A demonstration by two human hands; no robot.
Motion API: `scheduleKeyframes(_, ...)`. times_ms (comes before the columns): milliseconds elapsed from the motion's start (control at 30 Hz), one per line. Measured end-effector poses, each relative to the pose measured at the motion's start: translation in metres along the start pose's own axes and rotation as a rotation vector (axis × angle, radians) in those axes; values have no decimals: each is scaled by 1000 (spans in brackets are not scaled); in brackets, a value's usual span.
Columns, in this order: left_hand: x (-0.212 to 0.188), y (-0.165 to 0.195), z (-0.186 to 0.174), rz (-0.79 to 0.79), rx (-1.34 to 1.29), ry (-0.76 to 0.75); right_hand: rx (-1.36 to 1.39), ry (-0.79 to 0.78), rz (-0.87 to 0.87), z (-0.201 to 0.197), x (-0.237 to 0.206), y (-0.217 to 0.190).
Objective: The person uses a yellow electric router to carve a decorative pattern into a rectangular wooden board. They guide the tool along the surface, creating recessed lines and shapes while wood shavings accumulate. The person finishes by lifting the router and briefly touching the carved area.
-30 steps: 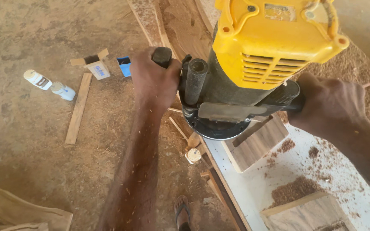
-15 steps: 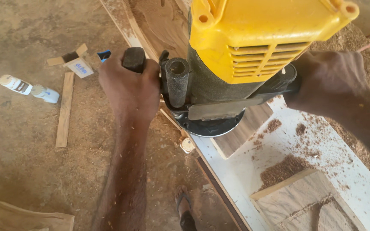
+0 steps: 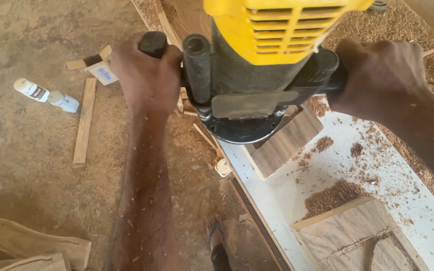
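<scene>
While its body stands upright, base down and motor cap toward the camera, the router (image 3: 262, 65) has its two handles running across the scene from left to right. It sits on a small wood block (image 3: 285, 143) at the far left end of a white board (image 3: 377, 175), its round black base (image 3: 239, 128) flat on the block and hanging partly over the block's left edge. The left hand (image 3: 146, 75) is wrapped shut around the black left knob, fingers curled tight over it. The right hand (image 3: 377, 75) is clamped the same way on the right handle, knuckles up. Yellow vented housing tops the router, with a dark grey body below, a black upright post beside the left hand and a grey metal plate above the base. Sawdust (image 3: 335, 195) lies in heaps on the board, and a second wood piece (image 3: 352, 241) rests at the near end. On the dirt floor to the left lie a thin wooden slat (image 3: 85, 120), a small white bottle (image 3: 46, 95) and an open carton (image 3: 96, 68); carved wood offcuts (image 3: 36, 246) lie at near left.
</scene>
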State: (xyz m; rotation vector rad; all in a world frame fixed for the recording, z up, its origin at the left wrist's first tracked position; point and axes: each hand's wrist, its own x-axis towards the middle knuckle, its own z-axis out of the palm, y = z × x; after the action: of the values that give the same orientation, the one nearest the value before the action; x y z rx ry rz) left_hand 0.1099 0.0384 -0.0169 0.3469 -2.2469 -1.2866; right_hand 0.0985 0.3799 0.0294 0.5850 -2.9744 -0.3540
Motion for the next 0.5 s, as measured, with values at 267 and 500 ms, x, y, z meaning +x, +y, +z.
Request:
scheduleKeyframes(267,3,1,-5,60,143,8,-9,-186,109,0,10,-6)
scheduleKeyframes(500,9,9,-7,-108,66,-6,-27,-7,-22,8,17,0)
